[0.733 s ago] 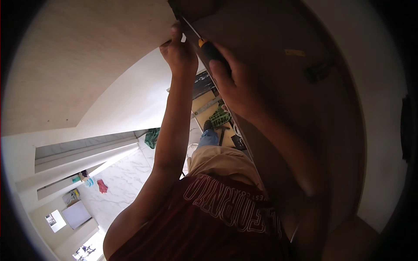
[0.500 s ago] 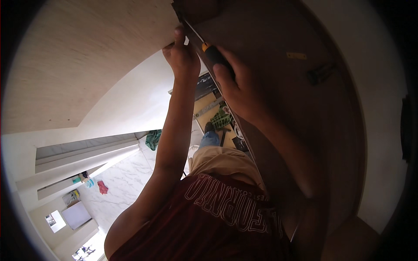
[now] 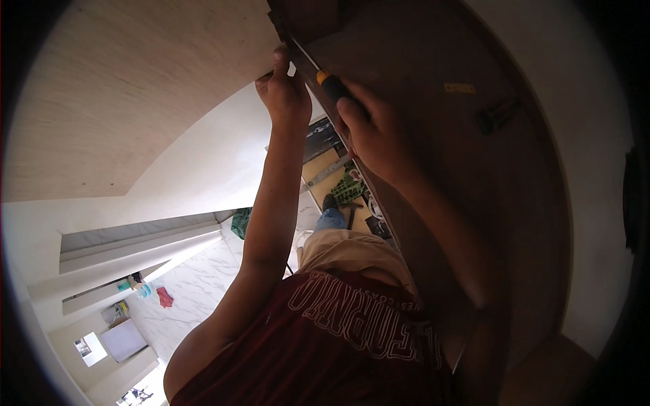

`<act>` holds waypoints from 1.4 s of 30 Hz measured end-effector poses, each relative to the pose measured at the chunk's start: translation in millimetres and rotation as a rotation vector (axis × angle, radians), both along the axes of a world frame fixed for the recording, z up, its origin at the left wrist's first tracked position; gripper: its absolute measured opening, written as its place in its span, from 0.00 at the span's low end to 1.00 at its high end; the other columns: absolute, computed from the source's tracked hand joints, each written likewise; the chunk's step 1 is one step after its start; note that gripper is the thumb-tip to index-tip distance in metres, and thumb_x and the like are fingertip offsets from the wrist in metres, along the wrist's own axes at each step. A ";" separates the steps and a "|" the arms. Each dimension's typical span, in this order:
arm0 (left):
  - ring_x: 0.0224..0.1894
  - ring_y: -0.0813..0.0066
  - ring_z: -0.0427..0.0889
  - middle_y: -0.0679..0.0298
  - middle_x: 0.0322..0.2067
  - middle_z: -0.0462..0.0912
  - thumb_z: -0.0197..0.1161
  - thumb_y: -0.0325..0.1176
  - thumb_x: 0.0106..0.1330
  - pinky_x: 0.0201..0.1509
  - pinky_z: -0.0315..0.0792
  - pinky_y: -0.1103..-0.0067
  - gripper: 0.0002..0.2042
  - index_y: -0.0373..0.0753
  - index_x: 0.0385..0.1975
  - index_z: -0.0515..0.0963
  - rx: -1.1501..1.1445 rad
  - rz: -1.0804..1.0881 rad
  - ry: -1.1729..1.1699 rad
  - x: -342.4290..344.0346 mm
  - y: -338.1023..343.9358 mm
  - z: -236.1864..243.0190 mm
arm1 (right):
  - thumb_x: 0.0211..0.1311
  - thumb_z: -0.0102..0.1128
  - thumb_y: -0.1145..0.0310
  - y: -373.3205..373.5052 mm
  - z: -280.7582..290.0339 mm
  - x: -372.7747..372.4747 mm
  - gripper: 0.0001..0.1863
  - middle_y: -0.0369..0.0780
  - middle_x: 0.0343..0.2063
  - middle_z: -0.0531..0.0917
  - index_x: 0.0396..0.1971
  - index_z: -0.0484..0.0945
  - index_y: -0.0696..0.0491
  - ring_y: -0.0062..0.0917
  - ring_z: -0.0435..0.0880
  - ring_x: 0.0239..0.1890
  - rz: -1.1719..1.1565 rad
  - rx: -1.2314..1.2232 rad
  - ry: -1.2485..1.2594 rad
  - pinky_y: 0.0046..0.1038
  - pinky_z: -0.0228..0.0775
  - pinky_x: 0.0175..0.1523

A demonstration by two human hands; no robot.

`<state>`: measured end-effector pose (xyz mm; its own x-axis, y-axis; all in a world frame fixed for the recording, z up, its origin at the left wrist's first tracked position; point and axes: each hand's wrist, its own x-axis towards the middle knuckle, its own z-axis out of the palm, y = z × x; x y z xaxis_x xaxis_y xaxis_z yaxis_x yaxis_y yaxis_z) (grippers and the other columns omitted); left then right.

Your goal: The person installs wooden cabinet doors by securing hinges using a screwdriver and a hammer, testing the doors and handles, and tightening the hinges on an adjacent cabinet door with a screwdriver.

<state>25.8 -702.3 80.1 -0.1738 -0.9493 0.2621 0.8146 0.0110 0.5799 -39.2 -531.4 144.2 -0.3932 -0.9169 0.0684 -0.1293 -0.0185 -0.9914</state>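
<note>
In my right hand [image 3: 382,135] is a screwdriver [image 3: 333,88] with a black and orange handle, my fingers wrapped round it. Its thin shaft points up and left to a dark metal hinge [image 3: 276,26] between a pale wooden door panel [image 3: 156,88] and the dark cabinet interior [image 3: 433,162]. Shadow hides where the tip meets the hinge. Just below the hinge, my left hand [image 3: 284,98] grips the edge of the panel, thumb pointing up and the other fingers partly hidden.
A small yellow strip [image 3: 460,88] and a dark object [image 3: 497,116], hard to make out, lie inside the cabinet. Below are a green basket [image 3: 348,189], a hammer [image 3: 353,214] and a grey bar [image 3: 326,174]. Green cloth [image 3: 240,223] and red cloth [image 3: 164,298] lie toward the left.
My right hand and the screwdriver have shifted slightly, and the fingers sit differently round the handle. The left hand keeps its hold on the panel. The view has tilted a little.
</note>
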 end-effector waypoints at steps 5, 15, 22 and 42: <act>0.58 0.71 0.76 0.66 0.49 0.80 0.64 0.31 0.71 0.57 0.74 0.68 0.10 0.39 0.49 0.76 0.048 -0.030 -0.057 6.1 -0.7 -1.9 | 0.74 0.46 0.64 1.8 5.3 1.1 0.19 0.44 0.24 0.81 0.54 0.76 0.60 0.34 0.83 0.27 0.000 0.045 0.078 0.34 0.74 0.38; 0.57 0.71 0.77 0.64 0.49 0.80 0.63 0.31 0.72 0.56 0.76 0.68 0.10 0.39 0.49 0.76 0.001 -0.049 -0.134 11.2 1.9 0.0 | 0.75 0.48 0.63 3.0 -2.0 5.1 0.24 0.34 0.19 0.77 0.65 0.70 0.59 0.16 0.77 0.20 -0.096 -0.022 0.519 0.25 0.71 0.28; 0.57 0.67 0.77 0.60 0.50 0.79 0.59 0.32 0.75 0.57 0.76 0.68 0.09 0.36 0.49 0.76 -0.165 0.033 -0.329 16.6 -0.4 -3.8 | 0.74 0.51 0.61 -1.5 8.8 -9.2 0.24 0.35 0.26 0.78 0.64 0.71 0.58 0.15 0.72 0.15 0.136 0.088 -0.534 0.24 0.72 0.25; 0.41 0.72 0.82 0.62 0.41 0.84 0.62 0.40 0.73 0.44 0.74 0.74 0.17 0.34 0.52 0.76 0.064 -0.618 -0.603 54.8 27.4 54.7 | 0.66 0.62 0.63 -7.1 20.9 14.7 0.18 0.50 0.32 0.85 0.50 0.72 0.56 0.40 0.88 0.31 -0.180 0.134 0.941 0.40 0.79 0.31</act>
<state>80.6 -674.9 134.9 -0.7556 -0.6486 -0.0919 0.2165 -0.3796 0.8995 -24.5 -538.4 165.1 -0.3659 -0.8716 0.3261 -0.8615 0.1848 -0.4729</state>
